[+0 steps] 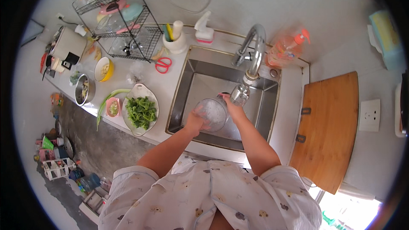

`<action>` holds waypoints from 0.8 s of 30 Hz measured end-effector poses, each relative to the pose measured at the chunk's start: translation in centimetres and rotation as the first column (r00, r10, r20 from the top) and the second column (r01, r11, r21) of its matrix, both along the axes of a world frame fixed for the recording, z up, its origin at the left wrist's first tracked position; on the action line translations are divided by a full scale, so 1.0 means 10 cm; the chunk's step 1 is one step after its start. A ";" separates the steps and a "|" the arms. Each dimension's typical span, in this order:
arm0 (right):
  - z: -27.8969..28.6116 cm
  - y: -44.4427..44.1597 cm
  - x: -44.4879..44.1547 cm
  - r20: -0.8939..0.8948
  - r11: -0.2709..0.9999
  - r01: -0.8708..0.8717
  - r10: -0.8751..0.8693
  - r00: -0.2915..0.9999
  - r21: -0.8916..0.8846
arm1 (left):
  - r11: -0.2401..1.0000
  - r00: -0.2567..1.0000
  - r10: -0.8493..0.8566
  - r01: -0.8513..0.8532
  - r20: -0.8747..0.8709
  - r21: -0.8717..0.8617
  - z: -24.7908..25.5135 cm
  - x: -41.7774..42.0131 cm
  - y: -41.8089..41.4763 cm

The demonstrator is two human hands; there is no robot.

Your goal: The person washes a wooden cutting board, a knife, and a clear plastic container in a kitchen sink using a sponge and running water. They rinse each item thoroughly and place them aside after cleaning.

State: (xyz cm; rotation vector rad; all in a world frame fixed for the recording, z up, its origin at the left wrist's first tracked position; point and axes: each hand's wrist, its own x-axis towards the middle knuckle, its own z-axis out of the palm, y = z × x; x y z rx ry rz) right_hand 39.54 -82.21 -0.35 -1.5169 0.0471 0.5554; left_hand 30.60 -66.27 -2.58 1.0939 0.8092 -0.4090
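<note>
A clear glass bowl [213, 112] is held low inside the stainless steel sink [199, 86]. My left hand [196, 120] grips the bowl's left side, its fingers partly seen through the glass. At the upper right rim is my right hand [232, 107], with its fingertips on the bowl's edge and its other fingers hidden. Above that hand hangs the spray head [240, 95] of a chrome faucet [257, 43]. Part of the dark drain [225, 94] shows behind the right fingertips. Whether water is running cannot be made out.
Left of the sink, a white dish [130, 122] holds chopped greens [141, 111]. Red-handled scissors [163, 65], a mortar [174, 45] and a wire rack [127, 32] stand farther back. A pump bottle [284, 51] is behind the sink; a wooden board [329, 127] leans at the right.
</note>
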 end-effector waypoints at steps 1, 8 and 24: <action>0.01 -0.01 0.01 0.071 0.999 -0.047 0.048 0.996 -0.017 | 1.000 1.000 0.009 -0.009 0.001 -0.005 0.02 0.00 0.00; -0.16 -0.04 0.07 0.165 0.987 -0.155 0.158 0.974 -0.029 | 0.980 0.985 -0.172 0.173 -0.017 0.096 0.11 0.02 0.01; -0.67 -0.31 0.17 -0.296 0.983 -0.150 0.112 0.949 -0.108 | 0.904 0.924 -0.367 0.325 0.110 0.278 0.32 0.11 -0.04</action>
